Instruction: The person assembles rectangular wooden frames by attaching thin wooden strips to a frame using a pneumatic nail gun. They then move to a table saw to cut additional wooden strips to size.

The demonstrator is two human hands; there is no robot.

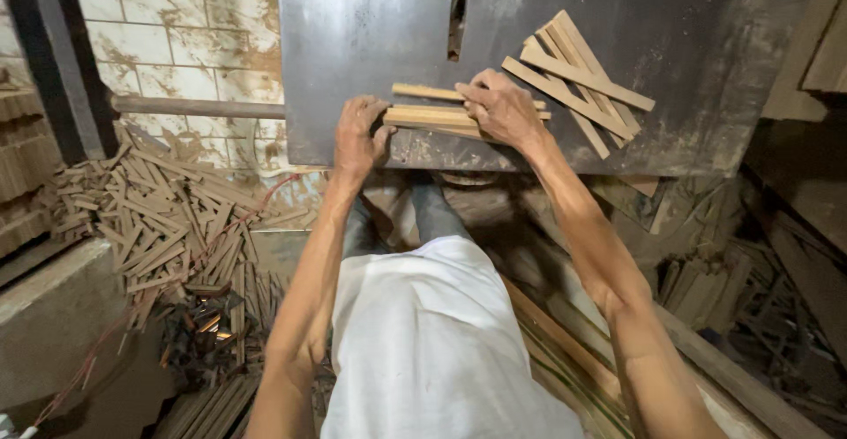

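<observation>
I stand at a dark metal saw table (353, 33) with a blade slot (457, 11) at its far middle. A small bundle of thin wooden strips (423, 118) lies near the table's front edge. My left hand (357, 132) grips the bundle's left end. My right hand (501, 106) presses down on its right part, fingers spread over the strips. One more strip (425, 92) lies just behind the bundle, under my right fingertips. A loose stack of cut strips (578, 73) rests on the table to the right of my right hand.
A large heap of short wood offcuts (163, 218) covers the floor at the left, beside a tiled wall (176, 24) and a horizontal pipe (194, 105). Long wooden slats (565, 351) lean by my right leg. More scrap wood (715, 289) lies at the right.
</observation>
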